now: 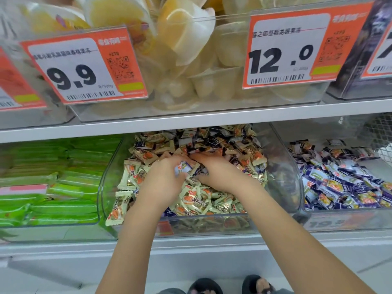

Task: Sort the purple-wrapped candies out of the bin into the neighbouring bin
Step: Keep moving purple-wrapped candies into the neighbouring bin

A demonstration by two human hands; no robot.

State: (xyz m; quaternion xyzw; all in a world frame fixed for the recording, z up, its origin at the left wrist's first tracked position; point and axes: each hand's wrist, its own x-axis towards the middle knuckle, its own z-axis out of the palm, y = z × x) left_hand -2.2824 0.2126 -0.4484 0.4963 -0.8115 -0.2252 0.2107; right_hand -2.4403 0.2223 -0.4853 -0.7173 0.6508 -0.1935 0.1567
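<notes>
Both bare hands were inside the clear, curved-walled plastic middle bin (107, 183) on the lower white metal shelf (212, 242). The left hand (163, 181) had its fingers curled round a small crinkly purple-and-white wrapped candy (184, 167), pinching it just above the heap. The right hand (216, 172) lay palm down on the pile just beside it, fingers spread narrowly and pressed among the wrappers; whether it held anything could not be told.

The heap was mostly glossy cream-and-orange pillow-shaped candies (197, 203) with serrated ends near the front lip, while darker purple-wrapped candies (214, 141) lay mixed in toward the far side. One cream packet hung over the bin's near left corner.

Just to the right, touching wall to wall, stood the neighbouring clear plastic bin (318, 221), filled low with purple-and-white wrapped candies (339, 183), with open room above them beneath the upper shelf edge. To the left, a clear bin held flat bright-green foil packets (63, 187).

The upper white shelf edge (191, 122) ran close over the far part of the bins. Above it sat orange-and-white paper price tags (84, 64) and translucent yellow jelly cups (186, 28).
</notes>
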